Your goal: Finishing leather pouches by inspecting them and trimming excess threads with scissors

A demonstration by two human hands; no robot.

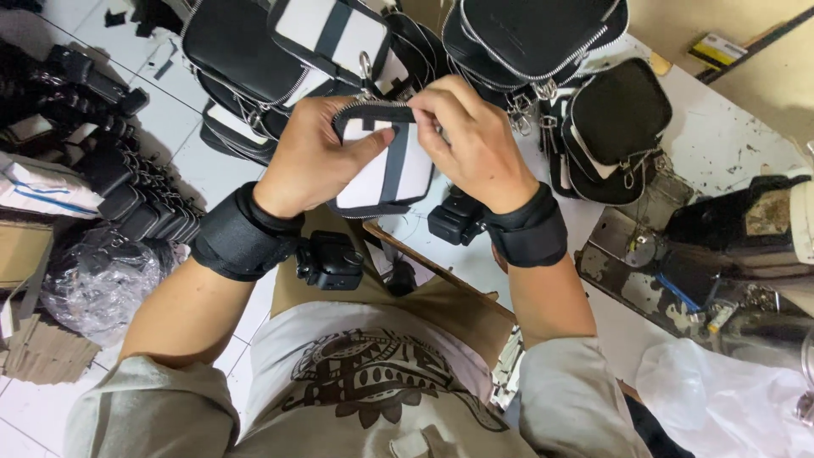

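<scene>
Both hands on one small pouch

left hand (314,157) and right hand (471,140) both pinch the black-and-white pouch (386,165) at its zipper top; finished black bags (543,34) piled just behind

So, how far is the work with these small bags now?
Already done, it seems: finished black pouches with zippers lie piled on the table, and another pile sits at the left. In hand: the left hand and right hand hold one black and white pouch at its zipper edge. What remains I cannot count; dark pieces lie stacked on the floor.
</scene>
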